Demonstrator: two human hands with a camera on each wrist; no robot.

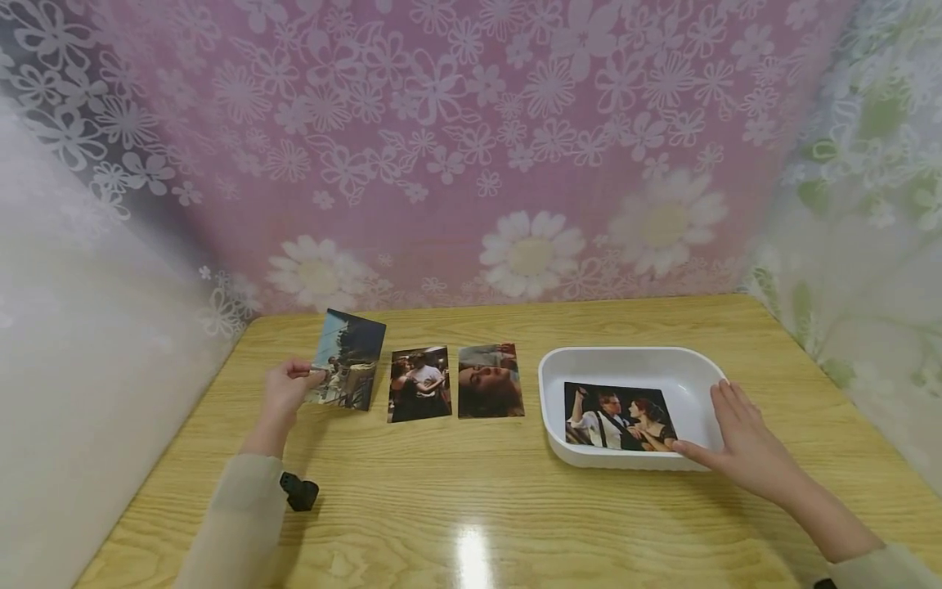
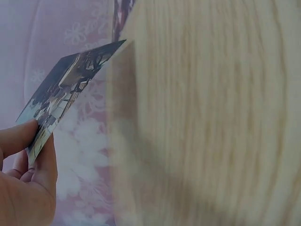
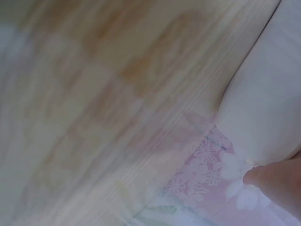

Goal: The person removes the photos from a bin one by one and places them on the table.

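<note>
Raised at the left of the table, a photo print of a scene under blue sky is tilted, pinched by my left hand at its lower left edge. The left wrist view shows the thumb on one face of this print and fingers behind it. At the right, my right hand rests on the corner of a white plastic tray, fingers on its right rim and thumb along the near rim. A photo of a dancing couple lies inside the tray.
Between the left hand and the tray, a photo of an embracing couple and a photo of a reclining face lie side by side on the wooden table. A pink floral cloth hangs behind. A small black device sits by the left wrist.
</note>
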